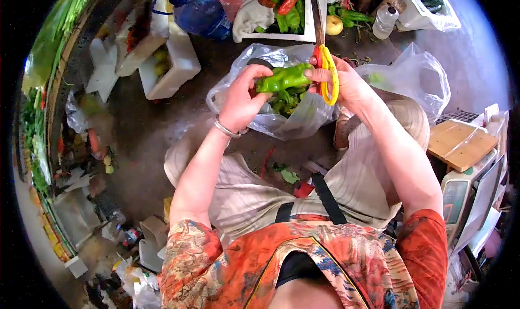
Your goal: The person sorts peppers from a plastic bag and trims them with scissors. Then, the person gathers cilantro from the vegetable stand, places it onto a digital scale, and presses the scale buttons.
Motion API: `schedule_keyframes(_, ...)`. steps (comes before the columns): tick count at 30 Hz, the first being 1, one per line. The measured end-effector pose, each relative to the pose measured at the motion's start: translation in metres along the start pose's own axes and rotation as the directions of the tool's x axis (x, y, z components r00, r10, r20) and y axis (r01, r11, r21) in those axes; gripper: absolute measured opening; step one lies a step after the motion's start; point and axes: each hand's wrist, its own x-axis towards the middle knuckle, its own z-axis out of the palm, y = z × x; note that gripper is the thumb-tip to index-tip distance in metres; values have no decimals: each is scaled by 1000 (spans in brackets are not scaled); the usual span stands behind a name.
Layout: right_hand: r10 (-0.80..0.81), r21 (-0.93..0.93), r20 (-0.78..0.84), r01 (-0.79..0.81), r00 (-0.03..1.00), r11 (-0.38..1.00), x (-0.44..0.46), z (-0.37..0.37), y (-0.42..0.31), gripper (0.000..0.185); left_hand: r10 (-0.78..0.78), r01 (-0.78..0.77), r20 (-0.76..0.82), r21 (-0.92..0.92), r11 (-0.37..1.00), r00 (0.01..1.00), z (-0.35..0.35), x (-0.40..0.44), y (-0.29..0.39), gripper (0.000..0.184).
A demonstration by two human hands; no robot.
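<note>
A long, wrinkled green pepper lies sideways between my hands, above an open clear plastic bag. My left hand, with a bangle at its wrist, is closed round the pepper's left end. In my right hand are scissors with yellow-wrapped handles, blades pointing up and away from me. The thumb and fingertips of that hand also touch the pepper's right end. Green pepper pieces are visible inside the bag below.
Ahead stands a white box of red and green peppers, with a blue water jug to its left. A second plastic bag lies to the right. A scale stands near my right elbow. White foam boxes sit on the left floor.
</note>
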Motion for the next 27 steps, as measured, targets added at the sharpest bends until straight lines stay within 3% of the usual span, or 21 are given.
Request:
schedule_keyframes(1, 5, 4, -34, -5, 999, 1000, -1, 4, -3, 47, 155, -128, -59, 319, 939, 986, 1, 3, 2, 40)
schedule_keyframes(2, 10, 0, -40, -10, 999, 1000, -1, 4, -4, 47, 315, -212, -66, 608, 765, 947, 1, 5, 3, 39)
schedule_keyframes(6, -51, 54, -6, 51, 999, 997, 1, 2, -8, 45, 512, -315, -91, 693, 648, 854, -4, 15, 11, 41)
schedule_keyframes(8, -87, 67, 55, 83, 995, 994, 0, -1, -11, 46, 495, -312, -85, 681, 663, 865, -12, 15, 10, 43)
schedule_keyframes(10, -108, 86, 72, 102, 991, 991, -1, 0, -13, 46, 179, -160, -37, 299, 941, 983, -17, 12, 10, 44)
schedule_keyframes(13, -121, 30, 31, 120, 992, 992, -1, -1, -14, 45, 149, -145, -10, 180, 973, 989, -16, 9, 13, 41)
schedule_keyframes(20, -139, 11, 40, 139, 989, 990, 4, -4, -9, 44, 176, -162, -62, 187, 969, 982, -16, 6, 26, 33)
schedule_keyframes(22, -145, -3, 54, 145, 988, 989, 6, -9, -8, 44, 385, -341, -61, 350, 872, 921, -15, 7, 25, 32)
schedule_keyframes(27, -142, 41, 7, 142, 990, 989, 3, 2, -12, 40, 305, -274, -76, 276, 921, 949, -12, 4, 30, 34)
